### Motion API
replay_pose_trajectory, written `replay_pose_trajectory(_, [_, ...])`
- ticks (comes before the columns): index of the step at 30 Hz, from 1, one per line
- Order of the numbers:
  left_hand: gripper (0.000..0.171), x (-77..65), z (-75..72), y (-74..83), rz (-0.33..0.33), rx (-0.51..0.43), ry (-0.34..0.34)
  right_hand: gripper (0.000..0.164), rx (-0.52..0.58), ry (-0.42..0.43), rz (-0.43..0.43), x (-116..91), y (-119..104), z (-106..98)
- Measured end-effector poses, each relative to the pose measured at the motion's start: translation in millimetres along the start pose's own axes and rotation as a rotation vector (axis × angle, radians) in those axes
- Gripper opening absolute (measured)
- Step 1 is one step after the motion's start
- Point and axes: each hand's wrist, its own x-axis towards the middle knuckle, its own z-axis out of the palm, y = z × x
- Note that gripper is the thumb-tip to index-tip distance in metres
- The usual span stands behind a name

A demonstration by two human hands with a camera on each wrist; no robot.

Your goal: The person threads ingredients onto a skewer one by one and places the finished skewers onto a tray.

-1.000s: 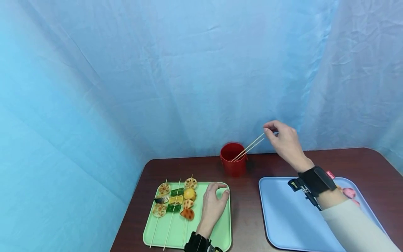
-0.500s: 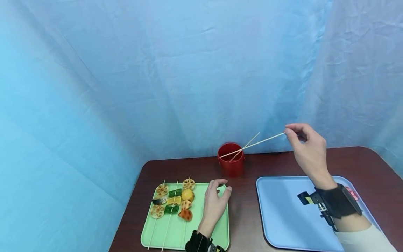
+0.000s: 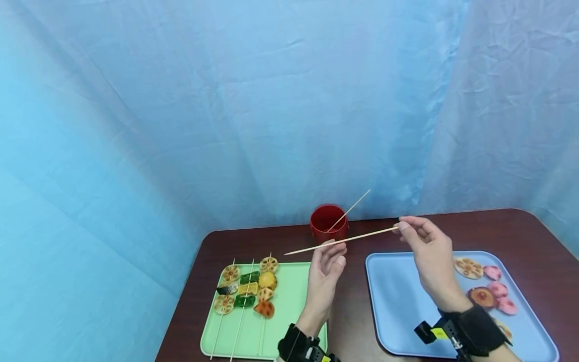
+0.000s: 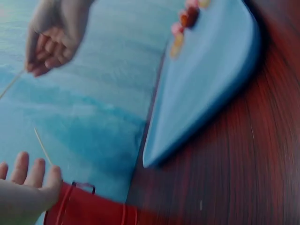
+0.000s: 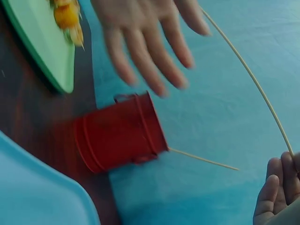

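My right hand (image 3: 429, 256) pinches one end of a bare bamboo skewer (image 3: 362, 236) between thumb and fingertips. The skewer slants down to the left, its pointed tip above the back of the green tray (image 3: 296, 301). My left hand (image 3: 323, 281) is raised over that tray's right side, close to the skewer. In the right wrist view the left fingers (image 5: 145, 56) look spread and loose, with the held skewer passing beside them. A second skewer (image 3: 357, 202) leans in the red bucket (image 3: 330, 236) behind the left hand.
Three loaded skewers lie on the green tray, with lotus slices (image 3: 230, 273), green pieces (image 3: 245, 300) and a yellow ball (image 3: 268, 280). On the blue tray (image 3: 389, 322) at right are a lotus slice (image 3: 468, 268), a mushroom (image 3: 482, 297) and several pink pieces (image 3: 497, 289). A blue curtain (image 3: 289, 110) hangs behind.
My right hand has drawn one skewer out of the red bucket and brought it lower, while the other stayed in. My left hand has risen to the right, towards the held skewer.
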Motion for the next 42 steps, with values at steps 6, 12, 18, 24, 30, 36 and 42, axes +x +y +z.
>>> replay_pose_trajectory(6, [0.044, 6.1, 12.6, 2.1, 0.037, -0.160, 0.028, 0.032, 0.194, -0.004, 0.092, -13.8, 8.5, 17.4])
replay_pose_trajectory(12, [0.033, 8.3, 16.1, 2.4, 0.074, -0.164, 0.037, 0.033, 0.369, -0.010, 0.180, -20.4, 14.1, 31.3])
replay_pose_trajectory(18, [0.026, 9.5, 14.1, 4.0, 0.071, -0.134, 0.056, 0.033, 0.384, -0.026, 0.221, -22.6, 17.6, 39.2])
replay_pose_trajectory(24, [0.025, 9.7, 9.5, 3.4, 0.123, -0.108, 0.078, 0.037, 0.280, -0.142, 0.176, -21.0, 20.5, 35.1])
replay_pose_trajectory(30, [0.024, 8.1, -4.0, 2.7, 0.157, -0.016, 0.085, 0.047, -0.053, -0.260, 0.134, -10.8, 20.1, 8.1])
replay_pose_trajectory(36, [0.022, 3.9, -20.0, 3.9, 0.129, 0.086, 0.002, 0.042, -0.350, -0.322, 0.025, 4.0, 23.6, -37.3])
replay_pose_trajectory(42, [0.019, -1.1, -28.0, 0.5, 0.064, 0.159, -0.054, 0.037, -0.544, -0.327, -0.016, 17.0, 39.7, -79.2])
